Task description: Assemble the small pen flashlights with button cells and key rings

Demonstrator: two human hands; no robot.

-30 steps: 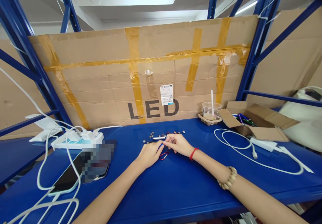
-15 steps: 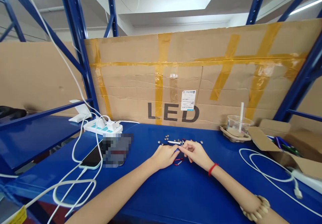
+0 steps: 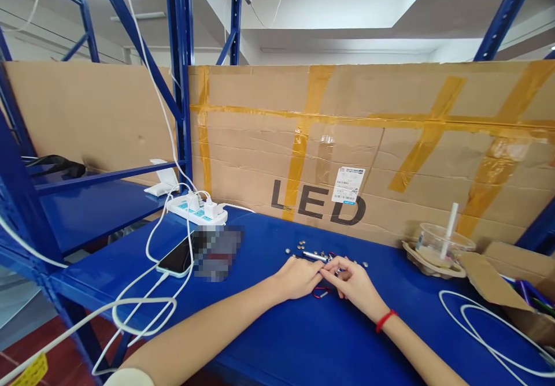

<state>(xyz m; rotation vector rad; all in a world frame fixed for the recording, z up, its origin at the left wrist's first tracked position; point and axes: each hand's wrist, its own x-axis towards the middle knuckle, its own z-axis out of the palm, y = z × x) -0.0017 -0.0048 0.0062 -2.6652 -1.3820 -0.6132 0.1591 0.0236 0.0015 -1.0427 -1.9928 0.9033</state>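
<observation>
Both hands rest on the blue shelf top, fingertips meeting. My left hand and my right hand pinch together at a small part between them; I cannot make out what it is. A red carabiner clip lies on the surface just under the fingers. Just beyond the fingertips lies a small silver cylinder, with several small round button cells scattered around it. A red cord circles my right wrist.
A taped cardboard sheet marked LED stands behind. A white power strip and a phone with white cables lie at left. A plastic cup with a straw and an open cardboard box sit at right. Blue rack posts stand at left.
The view has swung left, so the hands and parts now sit further right in frame. The hands stay pinched together at the same spot on the shelf.
</observation>
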